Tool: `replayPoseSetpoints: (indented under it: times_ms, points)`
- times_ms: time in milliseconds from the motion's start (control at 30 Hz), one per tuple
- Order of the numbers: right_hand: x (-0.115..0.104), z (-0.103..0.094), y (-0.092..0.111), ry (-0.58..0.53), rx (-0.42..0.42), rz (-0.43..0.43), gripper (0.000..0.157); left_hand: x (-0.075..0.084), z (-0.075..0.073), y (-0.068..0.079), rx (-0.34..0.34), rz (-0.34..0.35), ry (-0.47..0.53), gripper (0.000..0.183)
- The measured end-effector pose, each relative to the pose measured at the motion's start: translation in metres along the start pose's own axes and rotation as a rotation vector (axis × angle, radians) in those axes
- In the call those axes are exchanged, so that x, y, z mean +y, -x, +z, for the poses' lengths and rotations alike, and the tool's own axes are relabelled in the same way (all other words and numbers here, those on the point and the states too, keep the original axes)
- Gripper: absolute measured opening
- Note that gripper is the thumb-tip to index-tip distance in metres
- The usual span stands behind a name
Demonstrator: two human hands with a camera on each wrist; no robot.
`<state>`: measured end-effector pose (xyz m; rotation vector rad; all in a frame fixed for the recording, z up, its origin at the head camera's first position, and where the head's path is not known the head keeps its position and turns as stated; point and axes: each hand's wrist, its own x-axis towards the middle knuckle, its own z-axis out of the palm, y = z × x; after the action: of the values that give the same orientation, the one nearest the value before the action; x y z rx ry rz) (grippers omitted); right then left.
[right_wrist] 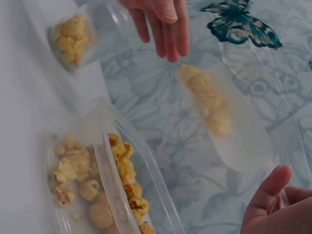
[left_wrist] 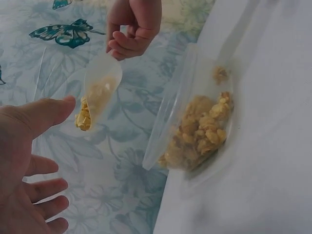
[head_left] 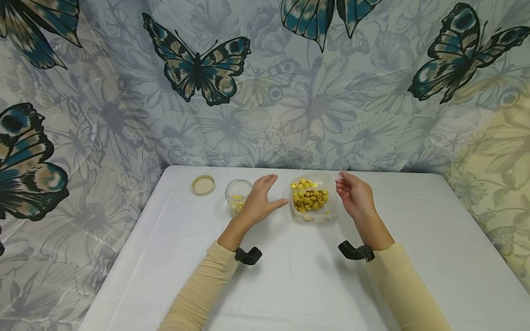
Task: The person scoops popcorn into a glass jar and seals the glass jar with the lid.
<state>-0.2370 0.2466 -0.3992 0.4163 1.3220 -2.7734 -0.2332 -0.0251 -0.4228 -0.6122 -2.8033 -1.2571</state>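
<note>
Scoop [right_wrist: 248, 141], curved, milky and see-through, golden knobbly popcorn [right_wrist: 209, 105] clumped toward its tip. Held up above clear lidless tub [left_wrist: 170, 102], which holds more popcorn. Right hand [head_left: 358, 195] pinches scoop's end. Left hand [head_left: 258, 200] grips nothing, thumb and fingers apart, just beside clear jar [head_left: 229, 203].

Popcorn [head_left: 310, 201] is yellow, sleeves [head_left: 203, 292] beige, backdrop [head_left: 232, 126] butterfly-patterned.

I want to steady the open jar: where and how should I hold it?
Probably by its round outer wall, left hand coming from the left: the jar stands upright, its mouth uncovered, and there's space between it and the lid.
</note>
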Motion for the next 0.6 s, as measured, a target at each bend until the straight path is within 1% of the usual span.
replayPoseSetpoints:
  times_ms: [67,333,600]
  points:
    - [-0.001,0.001,0.000,-0.010,-0.002,0.004,0.027,0.000,-0.001,0.001,0.012,-0.006,-0.002,0.079]
    - [-0.001,0.007,-0.001,-0.030,-0.009,0.006,0.026,-0.001,-0.009,0.003,0.058,-0.006,-0.008,0.081]
    - [0.000,0.012,-0.002,-0.049,-0.035,0.013,0.025,-0.005,-0.017,0.005,0.085,-0.001,-0.020,0.081]
